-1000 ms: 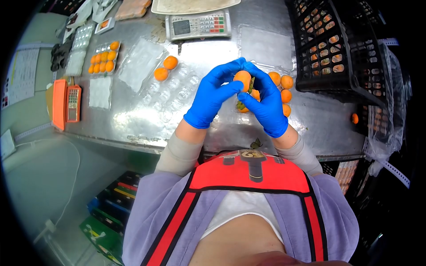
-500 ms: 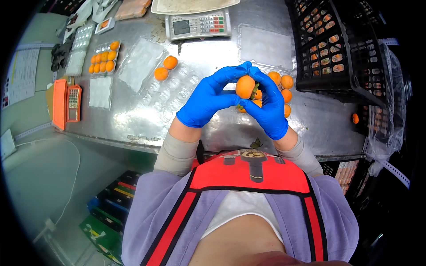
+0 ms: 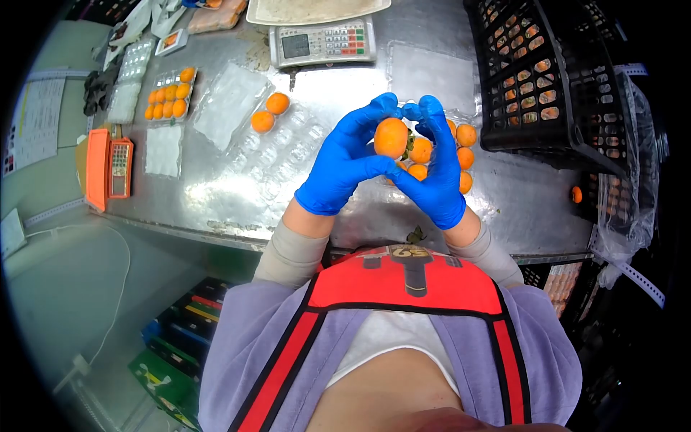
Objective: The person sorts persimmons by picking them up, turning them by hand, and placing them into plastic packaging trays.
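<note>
An orange persimmon (image 3: 391,138) with a green leafy cap on its right side is held up over the metal table. My left hand (image 3: 344,155), in a blue glove, curls around it with fingers above and thumb below. My right hand (image 3: 440,169), also gloved in blue, arches beside the leafy cap with thumb and fingers apart. Its thumb tip is close to the left thumb; whether its fingertips touch the fruit is hard to tell. Beneath and behind the right hand lie several more persimmons (image 3: 466,158), partly hidden, apparently in a clear tray.
Left of my hands, a clear compartment tray (image 3: 277,155) has two persimmons at its far end. A filled tray (image 3: 168,95) sits farther left. A scale (image 3: 324,45) stands at the back, a black crate (image 3: 547,137) at right. One fruit (image 3: 576,194) lies near the right edge.
The persimmon has shifted slightly left and turned a little. The fingers of my right hand have straightened and moved away from it, exposing more of the fruit behind.
</note>
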`<state>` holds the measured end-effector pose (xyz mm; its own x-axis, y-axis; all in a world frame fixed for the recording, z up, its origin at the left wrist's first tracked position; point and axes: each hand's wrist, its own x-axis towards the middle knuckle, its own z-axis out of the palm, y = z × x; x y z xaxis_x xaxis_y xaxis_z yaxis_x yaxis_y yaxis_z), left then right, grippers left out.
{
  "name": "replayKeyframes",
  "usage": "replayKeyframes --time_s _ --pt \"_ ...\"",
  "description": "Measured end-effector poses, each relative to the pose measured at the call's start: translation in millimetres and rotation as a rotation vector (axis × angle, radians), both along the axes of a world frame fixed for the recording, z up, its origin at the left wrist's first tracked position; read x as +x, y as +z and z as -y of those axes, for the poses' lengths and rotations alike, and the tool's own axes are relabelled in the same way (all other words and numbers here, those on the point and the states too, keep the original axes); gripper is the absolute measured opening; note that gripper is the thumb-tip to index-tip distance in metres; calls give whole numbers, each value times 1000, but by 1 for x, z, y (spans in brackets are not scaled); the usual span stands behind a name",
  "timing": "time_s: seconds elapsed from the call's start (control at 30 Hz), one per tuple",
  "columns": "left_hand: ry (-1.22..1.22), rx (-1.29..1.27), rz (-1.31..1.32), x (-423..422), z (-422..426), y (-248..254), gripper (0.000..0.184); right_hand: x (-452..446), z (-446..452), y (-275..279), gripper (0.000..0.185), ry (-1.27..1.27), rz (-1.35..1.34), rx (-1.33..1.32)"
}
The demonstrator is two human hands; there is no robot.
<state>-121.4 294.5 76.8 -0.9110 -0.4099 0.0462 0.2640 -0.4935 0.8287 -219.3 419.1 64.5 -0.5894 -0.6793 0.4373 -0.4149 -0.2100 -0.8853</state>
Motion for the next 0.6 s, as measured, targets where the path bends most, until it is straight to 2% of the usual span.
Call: replayKeyframes --time_s 0.07,0.13,0.27,0.4,0.47,0.5,0.53,0.6 --pt "-59 -33 14 1 1 -1 62 -2 0 -1 73 -18 49 2" --pt "-66 -37 7 0 1 -3 61 -7 -2 -7 67 -2 -110 38" --pt "-84 41 32 4 2 -10 52 -6 -2 -3 61 -10 -139 32" --pt "-3 74 50 -1 3 -22 43 -6 -2 3 57 -5 -169 9" --pt "120 236 126 -7 3 -17 41 -6 -1 3 56 -6 -188 11" --pt "97 335 145 -5 6 -11 43 -7 -1 1 55 -34 -227 -2" --pt "97 335 145 -4 7 -9 43 -9 0 0 54 -63 -266 -15" --pt "-72 43 241 -1 7 -8 46 -12 -2 -2 56 -62 -345 28"
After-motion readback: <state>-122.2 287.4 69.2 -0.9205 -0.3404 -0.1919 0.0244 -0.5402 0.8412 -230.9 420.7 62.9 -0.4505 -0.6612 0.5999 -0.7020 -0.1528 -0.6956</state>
